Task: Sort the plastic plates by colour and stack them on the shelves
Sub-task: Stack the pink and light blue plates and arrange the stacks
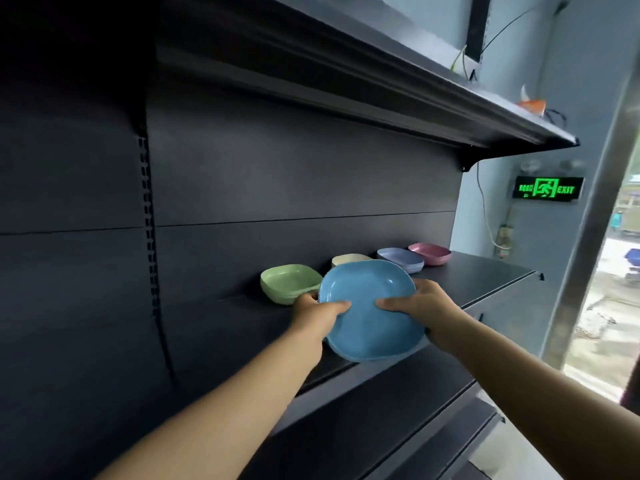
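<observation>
Both hands hold the blue plate [367, 306]: our left hand [317, 311] pinches its left rim, thumb lying across the inside, and our right hand [420, 306] pinches the right rim the same way. Plate is tilted toward us, above the front of the dark shelf [485, 275]; we cannot tell if its lower edge touches. Behind it, four stacks in a row: green stack [289, 282], cream stack [346, 259] half hidden, lavender stack [400, 259], pink stack [429, 252]. No blue stack in sight. We judge the step as placing the blue one. Next move calls for levelling the plate and setting it on bare shelf in front of the row, starting its own pile clear of the green.
</observation>
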Action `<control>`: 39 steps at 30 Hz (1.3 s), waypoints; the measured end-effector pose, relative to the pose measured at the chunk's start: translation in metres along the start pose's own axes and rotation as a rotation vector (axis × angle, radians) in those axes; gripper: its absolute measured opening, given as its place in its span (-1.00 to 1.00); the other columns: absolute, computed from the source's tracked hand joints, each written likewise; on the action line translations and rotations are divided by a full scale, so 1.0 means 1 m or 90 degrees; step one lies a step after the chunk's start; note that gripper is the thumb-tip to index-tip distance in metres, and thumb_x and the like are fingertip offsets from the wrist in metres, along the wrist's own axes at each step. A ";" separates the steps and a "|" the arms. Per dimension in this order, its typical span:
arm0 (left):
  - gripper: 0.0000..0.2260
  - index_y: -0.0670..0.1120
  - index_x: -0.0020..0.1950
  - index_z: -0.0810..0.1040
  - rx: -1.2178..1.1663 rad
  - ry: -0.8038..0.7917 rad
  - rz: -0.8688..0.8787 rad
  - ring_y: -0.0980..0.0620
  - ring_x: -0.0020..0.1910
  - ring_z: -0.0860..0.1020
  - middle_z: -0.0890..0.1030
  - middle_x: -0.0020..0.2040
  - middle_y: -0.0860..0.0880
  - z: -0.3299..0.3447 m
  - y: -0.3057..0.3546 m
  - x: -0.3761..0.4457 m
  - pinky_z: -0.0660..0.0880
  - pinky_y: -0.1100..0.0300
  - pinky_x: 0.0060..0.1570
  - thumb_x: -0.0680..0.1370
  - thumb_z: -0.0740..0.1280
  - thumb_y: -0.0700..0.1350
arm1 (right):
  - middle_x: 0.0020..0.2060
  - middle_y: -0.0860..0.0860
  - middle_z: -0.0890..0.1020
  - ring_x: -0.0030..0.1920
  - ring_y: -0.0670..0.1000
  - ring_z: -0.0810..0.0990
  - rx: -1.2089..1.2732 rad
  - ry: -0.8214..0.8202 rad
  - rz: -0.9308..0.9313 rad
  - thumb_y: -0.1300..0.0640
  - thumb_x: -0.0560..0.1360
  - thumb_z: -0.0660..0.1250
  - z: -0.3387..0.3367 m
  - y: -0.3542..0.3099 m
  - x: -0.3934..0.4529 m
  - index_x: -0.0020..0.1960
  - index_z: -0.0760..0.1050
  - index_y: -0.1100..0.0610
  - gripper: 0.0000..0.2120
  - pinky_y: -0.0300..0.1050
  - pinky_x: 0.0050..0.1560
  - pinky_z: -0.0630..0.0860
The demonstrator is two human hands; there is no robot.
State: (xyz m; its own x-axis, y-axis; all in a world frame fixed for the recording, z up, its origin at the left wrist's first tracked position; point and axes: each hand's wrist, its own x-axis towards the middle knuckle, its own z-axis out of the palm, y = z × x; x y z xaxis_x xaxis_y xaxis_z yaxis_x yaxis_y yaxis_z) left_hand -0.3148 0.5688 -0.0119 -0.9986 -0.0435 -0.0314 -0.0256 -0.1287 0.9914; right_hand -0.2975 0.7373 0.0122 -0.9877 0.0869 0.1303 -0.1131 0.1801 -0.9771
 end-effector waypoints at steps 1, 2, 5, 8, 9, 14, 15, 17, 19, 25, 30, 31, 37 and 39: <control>-0.78 -0.13 0.08 0.52 0.005 -0.014 -0.004 -0.06 -0.07 0.57 0.62 0.04 -0.11 0.014 0.001 0.015 0.48 0.14 -0.15 0.47 0.42 -0.22 | -0.24 0.04 0.70 -0.28 0.02 0.68 -0.007 0.006 0.003 0.32 0.33 0.51 -0.013 0.000 0.016 -0.04 0.60 0.16 -0.77 -0.16 -0.35 0.59; -0.79 -0.12 0.07 0.51 0.007 -0.021 -0.007 -0.06 -0.08 0.56 0.61 0.05 -0.11 0.027 0.001 0.028 0.47 0.14 -0.16 0.47 0.42 -0.22 | -0.24 0.04 0.70 -0.28 0.02 0.67 -0.010 0.011 0.003 0.34 0.33 0.51 -0.024 0.000 0.030 -0.06 0.60 0.15 -0.77 -0.18 -0.38 0.58; -0.71 -0.16 0.17 0.47 0.005 -0.016 -0.016 -0.08 -0.02 0.56 0.59 0.10 -0.13 0.068 -0.009 0.064 0.48 0.12 -0.14 0.48 0.41 -0.21 | -0.25 0.04 0.69 -0.33 0.00 0.66 -0.026 0.002 0.002 0.36 0.32 0.51 -0.056 0.010 0.072 -0.14 0.60 0.13 -0.79 -0.19 -0.42 0.57; -0.72 -0.15 0.17 0.42 0.049 -0.004 0.001 -0.07 0.01 0.55 0.57 0.09 -0.09 0.106 -0.020 0.097 0.50 0.11 -0.08 0.49 0.38 -0.20 | -0.19 0.06 0.69 -0.22 0.06 0.66 -0.055 -0.017 0.007 0.33 0.32 0.51 -0.087 0.027 0.117 -0.10 0.60 0.12 -0.78 -0.11 -0.29 0.59; -0.70 -0.14 0.19 0.41 0.083 -0.010 0.011 -0.07 0.03 0.56 0.56 0.10 -0.09 0.118 -0.023 0.110 0.51 0.10 -0.07 0.49 0.37 -0.19 | -0.15 0.07 0.69 -0.17 0.07 0.66 -0.069 -0.040 0.010 0.32 0.33 0.51 -0.097 0.032 0.134 -0.05 0.60 0.12 -0.76 -0.09 -0.22 0.60; -0.65 -0.08 0.20 0.43 0.256 0.029 0.017 -0.07 0.04 0.55 0.57 0.09 -0.10 0.157 -0.033 0.171 0.50 0.10 -0.08 0.43 0.36 -0.12 | -0.09 0.06 0.71 -0.08 0.04 0.66 -0.142 -0.188 0.023 0.30 0.40 0.45 -0.131 0.059 0.209 -0.01 0.62 0.11 -0.80 -0.09 -0.01 0.57; -0.65 -0.08 0.20 0.45 0.259 0.041 0.006 -0.07 0.05 0.56 0.58 0.09 -0.10 0.161 -0.038 0.181 0.52 0.08 -0.03 0.43 0.37 -0.13 | -0.08 0.07 0.71 -0.07 0.05 0.66 -0.142 -0.216 0.026 0.31 0.41 0.43 -0.134 0.065 0.222 0.02 0.61 0.14 -0.80 -0.09 0.00 0.57; -0.69 -0.10 0.18 0.48 0.251 0.064 -0.024 -0.07 0.05 0.57 0.60 0.09 -0.11 0.169 -0.049 0.196 0.51 0.08 0.01 0.45 0.37 -0.19 | -0.04 0.12 0.70 -0.02 0.08 0.66 -0.143 -0.276 0.031 0.32 0.41 0.43 -0.138 0.080 0.245 0.07 0.60 0.20 -0.76 -0.09 0.00 0.57; -0.77 -0.09 0.09 0.52 0.267 0.096 -0.049 -0.04 -0.02 0.56 0.61 0.08 -0.12 0.176 -0.063 0.207 0.47 0.14 -0.06 0.46 0.35 -0.25 | -0.01 0.13 0.69 0.02 0.10 0.65 -0.167 -0.305 0.046 0.33 0.39 0.44 -0.140 0.097 0.265 0.06 0.60 0.21 -0.75 -0.09 0.01 0.56; -0.71 -0.13 0.13 0.49 0.332 0.248 -0.080 -0.01 -0.03 0.54 0.59 0.05 -0.05 0.190 -0.088 0.218 0.42 0.22 -0.19 0.43 0.40 -0.18 | -0.23 0.07 0.64 -0.22 -0.06 0.48 -0.236 -0.307 0.020 0.24 0.38 0.43 -0.132 0.138 0.296 -0.11 0.59 0.20 -0.90 -0.21 -0.23 0.37; -0.67 -0.10 0.07 0.48 0.391 0.304 -0.107 -0.06 0.10 0.53 0.56 0.10 -0.06 0.197 -0.094 0.218 0.48 0.04 0.14 0.37 0.45 -0.06 | -0.21 0.02 0.58 -0.19 -0.02 0.49 -0.249 -0.352 0.018 0.22 0.40 0.44 -0.137 0.145 0.310 -0.03 0.61 0.23 -0.83 -0.18 -0.22 0.37; -0.67 -0.10 0.07 0.48 0.388 0.301 -0.110 -0.05 0.08 0.55 0.57 0.08 -0.05 0.197 -0.095 0.219 0.48 0.04 0.14 0.37 0.45 -0.07 | -0.18 0.04 0.60 -0.17 -0.01 0.50 -0.248 -0.359 0.026 0.21 0.39 0.44 -0.138 0.146 0.312 -0.01 0.61 0.24 -0.81 -0.16 -0.18 0.38; -0.65 -0.11 0.14 0.49 0.354 0.278 -0.139 -0.03 0.08 0.55 0.59 0.10 -0.05 0.207 -0.095 0.228 0.48 0.06 0.18 0.40 0.47 -0.12 | -0.02 0.09 0.68 0.05 0.08 0.63 -0.249 -0.371 0.056 0.19 0.39 0.47 -0.151 0.150 0.323 -0.04 0.60 0.14 -0.84 -0.07 0.06 0.50; -0.62 -0.11 0.18 0.49 0.354 0.281 -0.149 -0.02 0.09 0.55 0.58 0.12 -0.04 0.209 -0.095 0.230 0.47 0.07 0.18 0.40 0.47 -0.13 | 0.01 0.10 0.68 0.08 0.09 0.62 -0.252 -0.371 0.060 0.18 0.39 0.47 -0.153 0.150 0.326 -0.02 0.60 0.14 -0.83 -0.05 0.12 0.50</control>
State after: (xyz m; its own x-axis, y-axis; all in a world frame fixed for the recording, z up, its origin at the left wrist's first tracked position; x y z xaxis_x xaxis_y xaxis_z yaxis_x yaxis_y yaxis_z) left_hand -0.5516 0.7783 -0.0866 -0.8556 -0.4848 -0.1812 -0.3714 0.3312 0.8674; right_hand -0.6196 0.9423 -0.0666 -0.9011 -0.3986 -0.1705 -0.0862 0.5501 -0.8306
